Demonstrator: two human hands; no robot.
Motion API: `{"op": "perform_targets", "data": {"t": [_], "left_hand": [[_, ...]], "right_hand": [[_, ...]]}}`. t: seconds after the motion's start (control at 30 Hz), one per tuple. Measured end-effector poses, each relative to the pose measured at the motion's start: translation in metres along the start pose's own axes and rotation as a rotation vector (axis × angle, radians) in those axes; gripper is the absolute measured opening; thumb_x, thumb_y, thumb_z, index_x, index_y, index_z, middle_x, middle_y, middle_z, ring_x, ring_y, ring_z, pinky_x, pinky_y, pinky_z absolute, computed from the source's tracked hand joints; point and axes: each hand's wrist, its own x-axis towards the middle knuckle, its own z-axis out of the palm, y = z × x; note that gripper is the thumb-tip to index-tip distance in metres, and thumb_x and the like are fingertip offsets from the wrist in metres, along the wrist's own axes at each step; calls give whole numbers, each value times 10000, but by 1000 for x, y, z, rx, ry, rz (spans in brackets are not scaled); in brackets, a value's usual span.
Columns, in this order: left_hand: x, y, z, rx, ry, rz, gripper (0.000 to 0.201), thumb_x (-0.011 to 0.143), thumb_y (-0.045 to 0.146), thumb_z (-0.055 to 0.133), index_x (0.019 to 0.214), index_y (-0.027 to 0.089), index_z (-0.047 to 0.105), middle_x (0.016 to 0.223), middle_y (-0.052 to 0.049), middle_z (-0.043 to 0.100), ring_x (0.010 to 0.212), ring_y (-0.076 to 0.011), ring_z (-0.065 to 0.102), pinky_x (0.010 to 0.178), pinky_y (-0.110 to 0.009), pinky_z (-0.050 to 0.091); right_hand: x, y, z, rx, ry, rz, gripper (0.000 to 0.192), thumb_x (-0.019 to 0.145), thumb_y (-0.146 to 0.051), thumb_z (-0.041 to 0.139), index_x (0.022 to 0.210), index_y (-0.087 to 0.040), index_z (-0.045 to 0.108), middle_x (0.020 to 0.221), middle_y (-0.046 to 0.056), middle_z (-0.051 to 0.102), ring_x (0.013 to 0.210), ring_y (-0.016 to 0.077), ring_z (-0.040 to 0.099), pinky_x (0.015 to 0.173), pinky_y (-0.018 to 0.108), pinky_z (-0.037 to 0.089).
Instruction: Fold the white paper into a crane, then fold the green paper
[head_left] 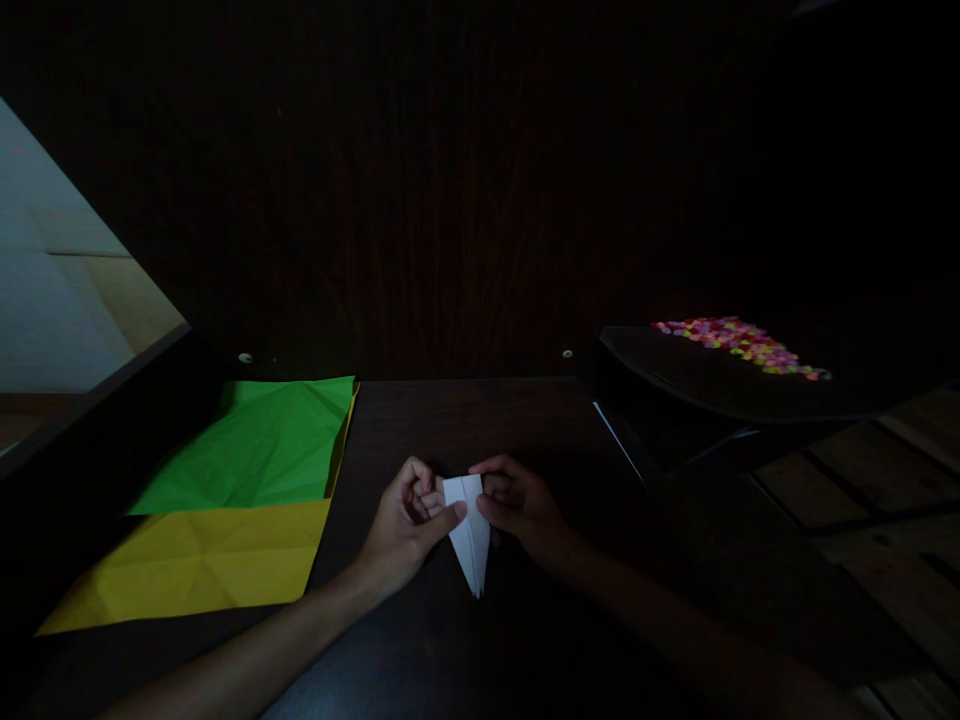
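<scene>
Here, the fingertips of both hands meet on the upper end of a folded white paper (pixel 468 532), a narrow pointed piece resting on the dark table (pixel 465 420). The left hand (pixel 405 525) closes on the paper's upper left edge, its thumb (pixel 448 517) laid across the face and its curled fingers behind; the right hand (pixel 517 503) pinches the upper right corner, fingers bent over the top edge. The paper therefore lies directly between the two hands, touching both, with neither hand clearly nearer. Its long axis runs from the broad end held at the fingers down to a sharp tip pointing toward the person, tilted slightly to the right, and the tip hangs free of either hand. Outward from the white paper, a green sheet (pixel 262 445) lies well to its left, creased and flat, overlapping the far part of a yellow sheet (pixel 202 565) that extends nearer the person on that same side. To the right of the white paper and farther away, a dark tray (pixel 697 385) carries a scatter of small coloured pieces (pixel 739 345); what they are cannot be told in this dim light.
</scene>
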Motion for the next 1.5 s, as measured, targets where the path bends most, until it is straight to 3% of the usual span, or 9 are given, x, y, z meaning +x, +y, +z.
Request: {"op": "perform_targets", "data": {"t": [0.2,0.53,0.77,1.03,1.5], "left_hand": [[2,-4,-3,-54,-56,-31,487,699,281,835,814,227,365,697,61,590,604,-91,591,590,-198,452],[2,1,0,-31,-52,-53,424,716,334,816,785,210,417,619,75,566,555,-91,568,549,-185,410],[1,-1,-3,-46,-123,-72,350,770,296,777,855,203,451,697,35,644,623,-104,604,601,-213,438],[0,-1,-5,-121,-219,-121,422,760,192,791,1010,219,451,823,24,659,716,-107,660,680,-233,499],[2,-3,-6,-156,-229,-137,482,717,129,811,951,226,401,871,14,672,749,-124,682,671,-235,532]], "right_hand": [[-2,-10,2,-146,8,-42,378,734,-387,774,991,-207,562,640,-69,515,510,86,504,462,204,435],[-3,-11,4,-250,39,-82,340,723,-321,764,952,-212,538,654,-65,534,545,91,492,513,207,399],[-4,-7,2,-321,94,-121,294,708,-276,737,904,-213,527,668,-58,543,560,99,494,526,213,384],[-4,-8,3,-211,89,-135,303,759,-376,724,920,-211,528,697,-34,572,597,118,540,553,228,415],[-4,0,2,-90,52,-41,419,720,-446,777,938,-211,507,706,-33,586,557,103,544,480,207,441]]}}
